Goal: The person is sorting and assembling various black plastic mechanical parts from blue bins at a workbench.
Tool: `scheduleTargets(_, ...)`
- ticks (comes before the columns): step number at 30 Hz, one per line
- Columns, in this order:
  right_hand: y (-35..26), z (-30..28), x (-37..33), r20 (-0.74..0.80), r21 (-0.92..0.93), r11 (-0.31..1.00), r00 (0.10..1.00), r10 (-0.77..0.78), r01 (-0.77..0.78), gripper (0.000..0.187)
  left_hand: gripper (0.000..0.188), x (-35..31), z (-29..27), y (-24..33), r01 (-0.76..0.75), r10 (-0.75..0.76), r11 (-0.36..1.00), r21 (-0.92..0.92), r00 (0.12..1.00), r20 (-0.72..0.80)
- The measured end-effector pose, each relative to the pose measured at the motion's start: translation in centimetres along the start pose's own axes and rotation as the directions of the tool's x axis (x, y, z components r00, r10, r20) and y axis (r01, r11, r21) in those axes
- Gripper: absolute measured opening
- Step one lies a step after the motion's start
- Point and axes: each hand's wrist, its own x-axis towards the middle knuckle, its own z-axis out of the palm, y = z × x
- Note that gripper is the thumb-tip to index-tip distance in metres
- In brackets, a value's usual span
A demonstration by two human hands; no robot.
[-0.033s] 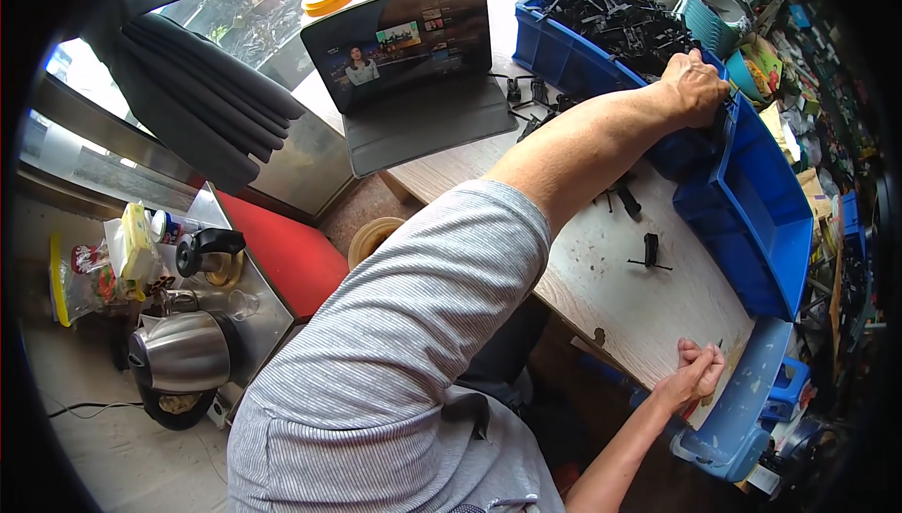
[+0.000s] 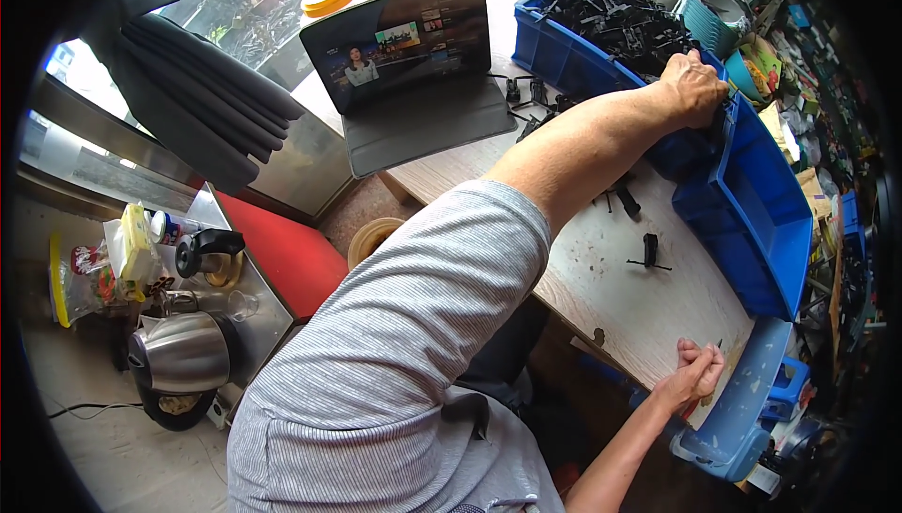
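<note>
My left arm stretches across the table to the far right, where my left hand is bent over the near corner of a blue bin. Its fingers are curled; their tips and whatever they grip are hidden. Black plastic parts fill this bin in a tangled heap. Low on the right, my right hand is closed at the table's edge, and a thin dark tip pokes out above its fingers. What it holds is too small to name. Farther up the table lie a small black part and another black piece.
A second blue bin adjoins the full one. Below it is a pale blue plastic tub. A tablet in a folding case stands at the back left. An electric kettle sits on the side counter, beside a red surface.
</note>
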Motion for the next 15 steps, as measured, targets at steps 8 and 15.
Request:
scheduleTargets(8, 0.24, 0.09, 0.16, -0.002, 0.001, 1.000, 1.000, -0.002, 0.002, 0.011, 0.023, 0.16, 0.55, -0.20, -0.015, 0.015, 0.999, 0.036, 1.000, 0.003)
scheduleTargets(15, 0.26, -0.05, 0.09, 0.007, -0.018, 1.000, 1.000, 0.002, -0.002, 0.011, 0.024, 0.04, 0.08, -0.26, -0.012, 0.011, 0.999, 0.032, 0.999, 0.035)
